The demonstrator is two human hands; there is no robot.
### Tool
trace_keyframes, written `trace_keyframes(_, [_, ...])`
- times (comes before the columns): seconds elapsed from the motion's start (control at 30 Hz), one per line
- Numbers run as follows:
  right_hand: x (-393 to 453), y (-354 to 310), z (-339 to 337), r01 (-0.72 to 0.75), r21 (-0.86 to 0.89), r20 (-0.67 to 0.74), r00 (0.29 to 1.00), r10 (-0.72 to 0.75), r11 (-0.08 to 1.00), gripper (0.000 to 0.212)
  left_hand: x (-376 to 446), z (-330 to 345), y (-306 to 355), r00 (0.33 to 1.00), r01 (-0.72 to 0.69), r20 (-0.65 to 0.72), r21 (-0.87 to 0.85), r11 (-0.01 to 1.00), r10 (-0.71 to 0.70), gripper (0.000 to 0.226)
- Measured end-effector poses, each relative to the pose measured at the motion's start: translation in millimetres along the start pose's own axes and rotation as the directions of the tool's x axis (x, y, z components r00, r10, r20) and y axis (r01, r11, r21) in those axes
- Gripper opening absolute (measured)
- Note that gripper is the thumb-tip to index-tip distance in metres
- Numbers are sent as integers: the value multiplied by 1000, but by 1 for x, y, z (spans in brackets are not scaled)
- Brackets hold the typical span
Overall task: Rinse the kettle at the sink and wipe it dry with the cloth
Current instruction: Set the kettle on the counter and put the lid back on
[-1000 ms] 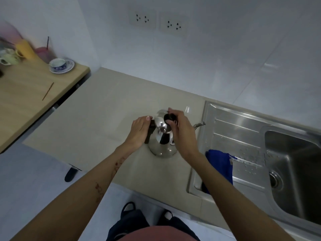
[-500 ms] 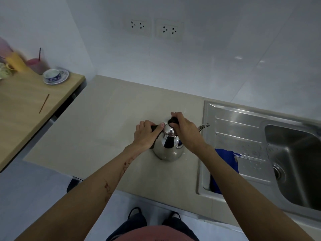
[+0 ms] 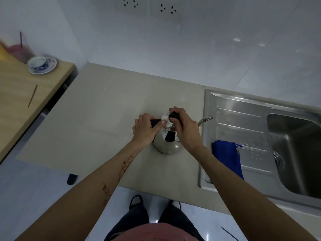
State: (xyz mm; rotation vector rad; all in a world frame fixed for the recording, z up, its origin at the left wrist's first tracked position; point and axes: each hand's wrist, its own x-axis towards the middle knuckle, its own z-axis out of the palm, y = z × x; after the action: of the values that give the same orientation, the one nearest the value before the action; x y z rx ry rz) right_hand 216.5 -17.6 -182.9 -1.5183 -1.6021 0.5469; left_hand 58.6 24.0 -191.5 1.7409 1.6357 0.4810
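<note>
Between both hands (image 3: 145, 131), upright kettle (image 3: 167, 145)

A single head-worn camera looks steeply down and forward from above the person's own body, wide-angled, so the far wall bends and both forearms run in from the near edge. The counter (image 3: 107, 108) fills the middle at arm's length. The view takes in the wooden table (image 3: 20, 87) at far left, the sink (image 3: 260, 129) at right, and the floor and feet nearest the camera.
</note>
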Motion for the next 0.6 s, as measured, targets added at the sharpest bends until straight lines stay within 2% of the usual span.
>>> trace_keyframes(0.1, [-1,-3,1,-14,9,-19,1000,14,1000,24,-3,0,2,1000,-13,-20,14,1000,13,52])
trace_keyframes(0.27, [-5,-8,4,-116,12,52,992,115,993,31,-14,4,1,997,-53,-55,57,997,56,48])
trace_keyframes(0.37, [-10,-7,-4,-155,-24,131,979,156,988,47,-20,6,-7,994,-103,-29,41,994,104,46])
trace_keyframes(0.43, [-22,-4,-10,-188,-14,108,976,189,982,54,-27,9,-9,985,-155,-74,10,988,156,46])
trace_keyframes(0.5, [-42,2,-16,-188,5,39,982,187,982,52,-40,13,-7,934,-283,-217,35,958,284,40])
trace_keyframes(0.57, [-64,11,-25,-222,-4,-33,975,222,975,45,-57,22,-1,819,-453,-340,113,884,463,28])
trace_keyframes(0.6, [-77,17,-31,-246,-13,-70,967,244,969,42,-65,28,3,770,-529,-331,147,835,546,23])
